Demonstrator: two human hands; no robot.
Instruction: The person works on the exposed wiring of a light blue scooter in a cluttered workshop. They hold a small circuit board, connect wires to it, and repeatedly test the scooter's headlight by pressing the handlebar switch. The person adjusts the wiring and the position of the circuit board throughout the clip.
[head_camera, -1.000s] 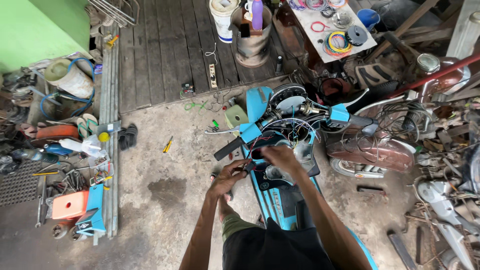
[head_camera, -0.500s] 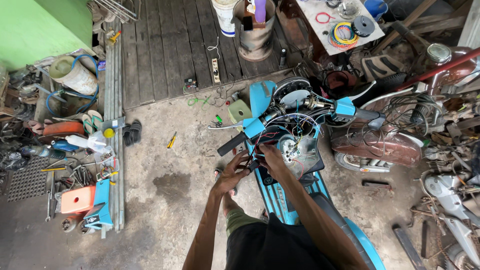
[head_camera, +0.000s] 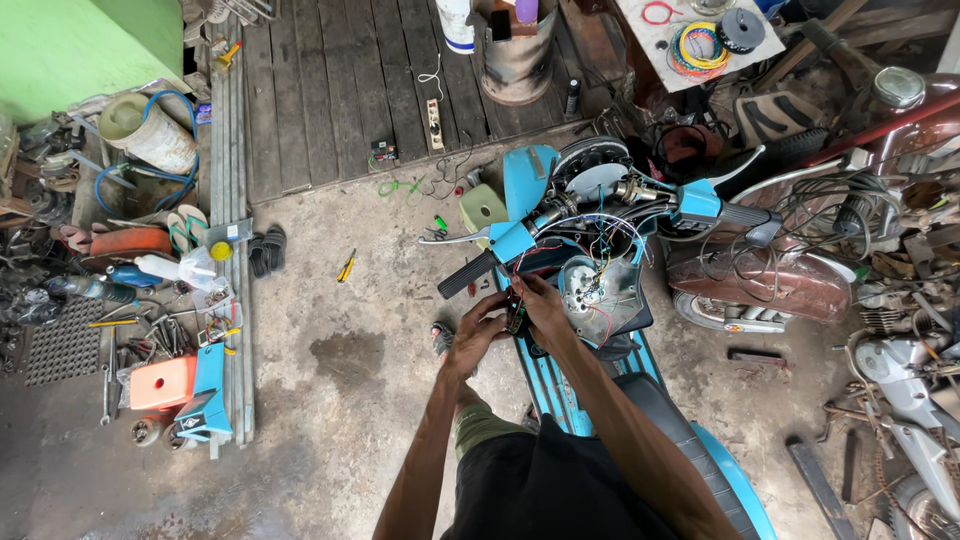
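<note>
Both hands, left hand (head_camera: 478, 325) and right hand (head_camera: 543, 303), pinched together on a small connector (head_camera: 516, 320) under the handlebar (head_camera: 600, 215); tug hard and those thin wires (head_camera: 590, 225) could snap.

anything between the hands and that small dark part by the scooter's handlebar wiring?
Nothing visible. Both the left hand and right hand already meet at the small dark part, beside the light-blue scooter's opened headset. Loose coloured wires hang above, not between.

Both forearms extended forward, converging; left hand (head_camera: 478, 322) and right hand (head_camera: 541, 301) met, touching, fingers curled, 2 wrists bent inward
</note>
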